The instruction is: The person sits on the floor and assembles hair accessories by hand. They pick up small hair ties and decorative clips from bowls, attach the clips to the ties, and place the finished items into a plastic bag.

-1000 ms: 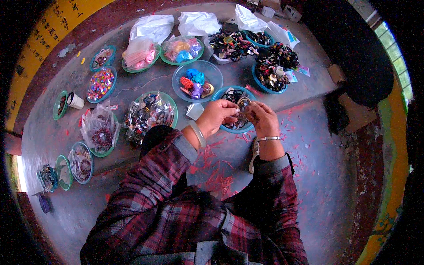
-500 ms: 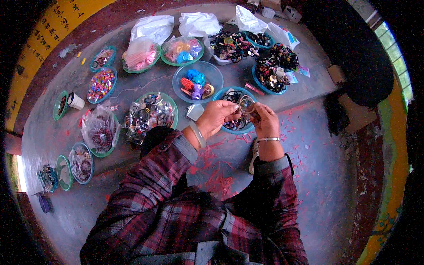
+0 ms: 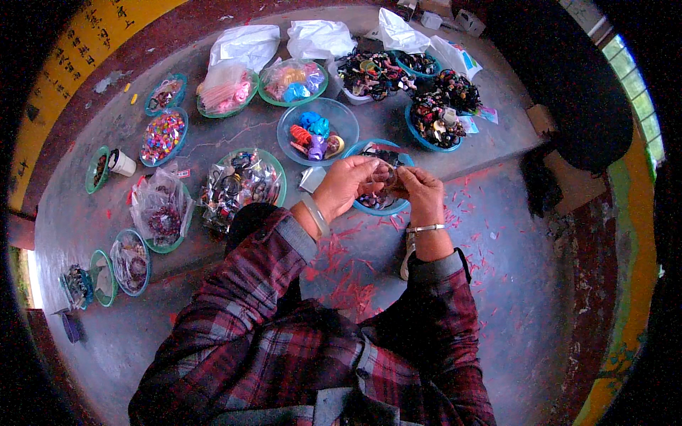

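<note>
Above a blue basin (image 3: 381, 206) of dark hair ties, a thin, pale round loop (image 3: 382, 175) is stretched between my two hands; it looks like a hair tie, though it is too small to be sure. My left hand (image 3: 346, 186) pinches its left side between thumb and fingers. On the other side, the fingertips of my right hand (image 3: 422, 190) are closed on it. Part of the basin is hidden behind my hands. Just beyond them stands a clear blue bowl (image 3: 295, 145) with blue, red and purple pieces.
To the left sits a green basin (image 3: 283, 177) of bagged accessories. Further right is another blue basin (image 3: 435, 147) heaped with dark hair ties. White plastic bags (image 3: 245, 47) lie at the back. A white cup (image 3: 122, 163) lies tilted at far left. Red scraps (image 3: 348, 291) litter the floor below.
The loop has shifted slightly left and down, held lower between my hands. My right hand has moved a little left, and its fingers are drawn in closer to the left hand.
</note>
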### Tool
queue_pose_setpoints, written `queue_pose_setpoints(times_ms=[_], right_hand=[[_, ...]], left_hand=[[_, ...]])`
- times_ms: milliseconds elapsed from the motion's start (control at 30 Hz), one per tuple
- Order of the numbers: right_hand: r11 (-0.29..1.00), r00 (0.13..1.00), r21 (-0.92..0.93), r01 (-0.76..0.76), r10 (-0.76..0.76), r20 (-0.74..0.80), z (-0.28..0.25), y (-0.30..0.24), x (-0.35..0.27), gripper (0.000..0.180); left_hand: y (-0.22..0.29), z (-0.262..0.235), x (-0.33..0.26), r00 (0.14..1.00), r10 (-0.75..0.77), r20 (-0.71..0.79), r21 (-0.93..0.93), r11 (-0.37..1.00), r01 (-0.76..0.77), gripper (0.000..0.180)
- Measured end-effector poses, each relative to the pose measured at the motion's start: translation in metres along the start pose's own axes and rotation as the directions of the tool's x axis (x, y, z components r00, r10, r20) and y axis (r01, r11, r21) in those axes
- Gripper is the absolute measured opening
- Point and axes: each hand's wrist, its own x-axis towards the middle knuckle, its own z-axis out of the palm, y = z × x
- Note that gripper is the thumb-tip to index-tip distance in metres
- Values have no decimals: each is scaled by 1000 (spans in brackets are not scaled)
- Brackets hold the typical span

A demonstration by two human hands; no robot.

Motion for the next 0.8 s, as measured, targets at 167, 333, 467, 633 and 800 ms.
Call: queue_pose_setpoints(times_ms=[167,333,467,633,800], right_hand=[[999,1000,31,-31,31,-1,-2,-1,1,15],[992,992,-80,-101,107,71,1,-8,-2,18],[987,977,11,-161,158,146,-3,4,0,18],[996,992,-19,-83,84,88,0,1,-3,17],[995,999,-97,28,-24,41,8,-2,-7,15]], left_hand=[[-4,-3,3,999,30,-39,-132,991,-35,23],[2,-10,5,999,53,-6,-205,977,-53,22],[5,-5,3,996,24,-83,-260,964,-45,21],[6,-5,2,995,39,-95,-284,957,-65,21],[9,-2,0,993,53,-105,-326,941,-85,21]])
